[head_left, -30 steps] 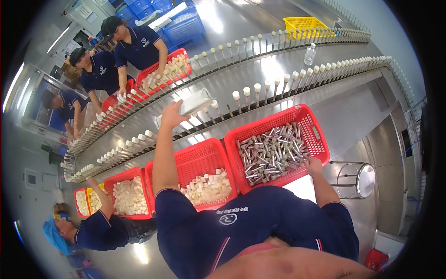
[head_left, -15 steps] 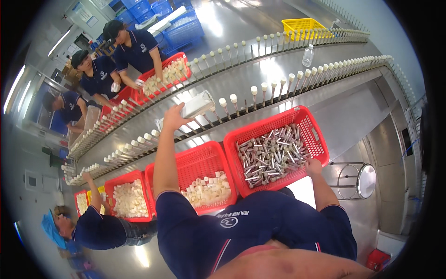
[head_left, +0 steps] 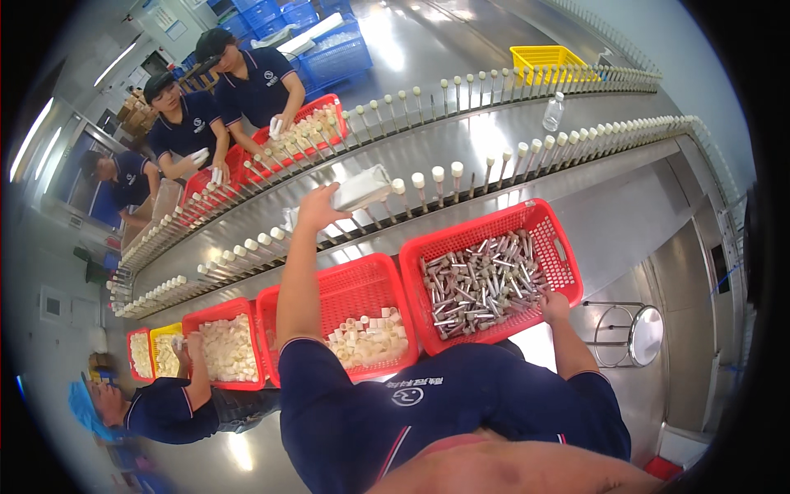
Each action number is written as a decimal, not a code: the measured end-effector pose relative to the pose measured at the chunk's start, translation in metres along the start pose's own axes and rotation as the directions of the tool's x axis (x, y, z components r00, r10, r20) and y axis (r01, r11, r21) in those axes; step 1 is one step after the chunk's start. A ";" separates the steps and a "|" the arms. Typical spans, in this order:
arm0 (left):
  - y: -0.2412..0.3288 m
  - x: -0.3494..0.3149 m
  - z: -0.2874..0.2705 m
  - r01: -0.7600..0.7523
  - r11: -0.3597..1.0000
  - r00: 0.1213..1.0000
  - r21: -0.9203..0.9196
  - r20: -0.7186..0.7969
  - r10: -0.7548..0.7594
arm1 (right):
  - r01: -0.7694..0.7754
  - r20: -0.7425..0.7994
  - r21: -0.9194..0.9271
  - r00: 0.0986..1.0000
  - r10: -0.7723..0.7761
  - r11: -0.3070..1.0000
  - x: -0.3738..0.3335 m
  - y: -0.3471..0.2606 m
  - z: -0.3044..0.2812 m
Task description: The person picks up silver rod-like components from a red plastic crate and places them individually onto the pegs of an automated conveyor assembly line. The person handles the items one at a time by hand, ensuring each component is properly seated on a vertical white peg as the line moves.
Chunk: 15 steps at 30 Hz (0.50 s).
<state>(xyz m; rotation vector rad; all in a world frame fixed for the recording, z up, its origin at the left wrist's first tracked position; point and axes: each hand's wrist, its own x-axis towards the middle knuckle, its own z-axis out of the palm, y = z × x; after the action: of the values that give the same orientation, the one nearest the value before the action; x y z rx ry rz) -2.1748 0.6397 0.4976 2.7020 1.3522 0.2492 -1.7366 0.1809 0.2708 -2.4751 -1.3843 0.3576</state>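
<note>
My left hand reaches over the near row of upright pins, fingers and thumb spread apart. Beside its fingertips a pale, film-wrapped block lies on the metal table; whether they touch it I cannot tell. At the right front of a red basket, my right hand has its fingers curled over the rim, beside the heap of metal pieces; what they grip is hidden. White cylindrical caps sit on the tips of the near pins. Another red basket to the left holds loose white cylinders.
A far row of capped pins runs along the metal table. A clear bottle stands between the rows. A co-worker works at baskets on the left; several others stand opposite. A round stool is at the right.
The whole view has shifted slightly. My hands keep nearly the same places. The co-worker at the left has brought a hand down from the pins to the baskets.
</note>
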 end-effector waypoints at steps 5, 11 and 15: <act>0.009 0.005 -0.021 -0.088 0.990 0.980 -0.112 -0.186 0.066 | -0.041 0.036 -0.049 0.998 0.043 0.998 0.005 -0.004 -0.011; 0.004 -0.006 -0.009 0.012 0.995 0.990 -0.095 -0.139 -0.025 | -0.043 0.014 -0.031 0.999 0.044 0.999 0.008 -0.004 -0.007; -0.014 -0.008 0.009 0.005 0.999 0.998 -0.043 -0.066 -0.008 | -0.035 0.019 -0.026 0.999 0.035 0.999 0.016 -0.014 0.001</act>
<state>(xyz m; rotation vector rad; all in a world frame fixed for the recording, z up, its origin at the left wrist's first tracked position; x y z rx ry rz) -2.1890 0.6418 0.4854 2.6766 1.3563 0.3654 -1.7395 0.2015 0.2739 -2.5258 -1.3630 0.3751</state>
